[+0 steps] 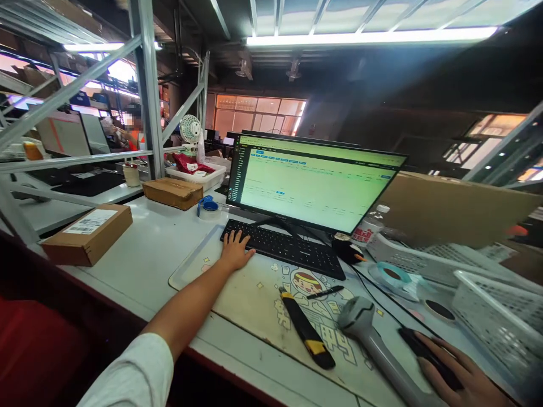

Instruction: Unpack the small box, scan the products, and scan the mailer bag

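My left hand (235, 251) rests with fingers spread on the left end of a black keyboard (288, 249), which lies in front of a lit monitor (309, 181). At the lower right, my right hand (460, 379) lies over a black mouse (428, 355), its fingers curved around it. Between the hands, on a worn desk mat (254, 299), lie a black and yellow utility knife (306, 328), a black pen (325, 292) and a grey barcode scanner (373, 345).
Two brown parcels (87, 233) (172, 192) sit on the white table at left, near a blue tape dispenser (208, 206). White baskets (496, 316), tape rolls (392, 275) and a cardboard sheet (449, 206) crowd the right. Metal racking (146, 85) rises at left; another person works far behind it.
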Available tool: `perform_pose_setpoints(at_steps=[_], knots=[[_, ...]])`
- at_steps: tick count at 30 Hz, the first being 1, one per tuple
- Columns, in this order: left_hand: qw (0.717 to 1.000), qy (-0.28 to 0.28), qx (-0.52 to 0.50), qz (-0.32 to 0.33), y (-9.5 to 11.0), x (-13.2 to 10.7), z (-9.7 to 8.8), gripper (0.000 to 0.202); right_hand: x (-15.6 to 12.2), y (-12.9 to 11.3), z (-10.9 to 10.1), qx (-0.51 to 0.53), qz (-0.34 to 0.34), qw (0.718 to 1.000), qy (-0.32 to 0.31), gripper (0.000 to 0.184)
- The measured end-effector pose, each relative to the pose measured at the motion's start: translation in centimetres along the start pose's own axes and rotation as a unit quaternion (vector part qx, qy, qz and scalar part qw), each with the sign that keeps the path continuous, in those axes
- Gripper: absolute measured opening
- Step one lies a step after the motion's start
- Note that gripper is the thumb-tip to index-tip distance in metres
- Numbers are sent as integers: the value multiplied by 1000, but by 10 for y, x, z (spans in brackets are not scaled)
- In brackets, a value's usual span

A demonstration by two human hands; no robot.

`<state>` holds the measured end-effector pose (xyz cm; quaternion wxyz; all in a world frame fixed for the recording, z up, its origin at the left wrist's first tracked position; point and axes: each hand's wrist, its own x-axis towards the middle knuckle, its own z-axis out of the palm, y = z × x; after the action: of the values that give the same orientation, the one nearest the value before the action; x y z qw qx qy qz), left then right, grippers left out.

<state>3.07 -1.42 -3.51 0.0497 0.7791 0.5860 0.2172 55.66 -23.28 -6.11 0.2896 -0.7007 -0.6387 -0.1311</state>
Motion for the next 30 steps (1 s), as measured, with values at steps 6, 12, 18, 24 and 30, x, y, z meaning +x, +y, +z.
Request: perform_pose_setpoints(at_steps=[6,12,18,24,30], knots=[[1000,14,19,-8,2,-2,-2,64,-4,-42,-21,-2,84,996,-43,57],[1000,11,23,2,1,-1,-3,64,-7,-47,-22,-61,98,993,-38,62],[1000,5,22,-1,0,1,-3,66,-8,-45,-24,-60,84,993,-55,60],[1000,11,26,-3,0,1,-2,66,-7,-49,-26,-39,100,992,-65,60],[1000,15,23,-2,-4,3,-2,67,-4,-43,-23,-27,101,993,-58,60]])
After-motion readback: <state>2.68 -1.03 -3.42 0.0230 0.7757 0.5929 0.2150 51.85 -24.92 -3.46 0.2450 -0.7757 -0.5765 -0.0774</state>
